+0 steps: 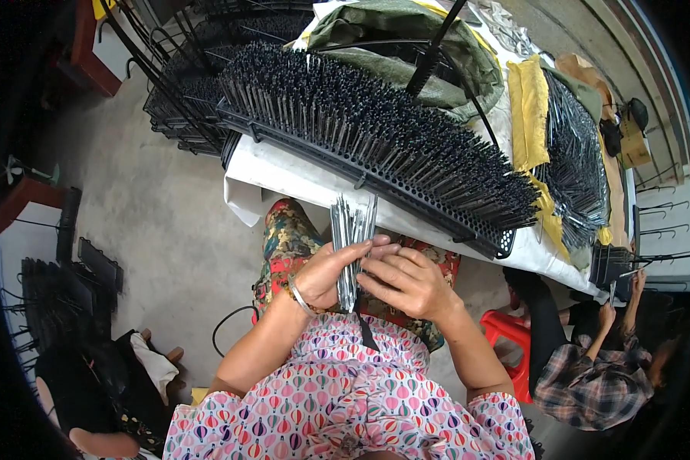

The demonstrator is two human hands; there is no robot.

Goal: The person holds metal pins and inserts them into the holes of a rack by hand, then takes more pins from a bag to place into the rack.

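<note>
A desk (pixel 284 172) draped in white cloth is standing on a grey concrete floor (pixel 161 230), and 1 long black perforated rack (pixel 376 130) is lying across it, bristling with rows of thin dark metal rods too many to count. Behind the rack, an olive-green cloth bundle (pixel 406 46) is resting on the desk; to the right of the rack, a yellow cloth (pixel 529 115) is lying under another heap of dark rods (pixel 579 165). Left of the rack, stacked black wire frames (pixel 184 100) are sitting at the desk's end, and more black frames (pixel 61 276) are leaning near the floor's left edge.

In front of the rack, the left hand (pixel 330 272) is wrapping around a bundle of silvery metal rods (pixel 351 238) — fingers closed over its middle, a bracelet (pixel 300 295) at the wrist. The right hand (pixel 410 284) is curling against the same bundle from the other side, fingertips touching the rods, so both hands are holding it upright just above the lap. The rod tips are pointing toward the rack's near edge without touching it.

To the right of the rack, 1 other person in a plaid shirt (pixel 590 383) is sitting by a red plastic stool (pixel 510 337) — hands raised at the desk's far end. No labels or signs are legible.
</note>
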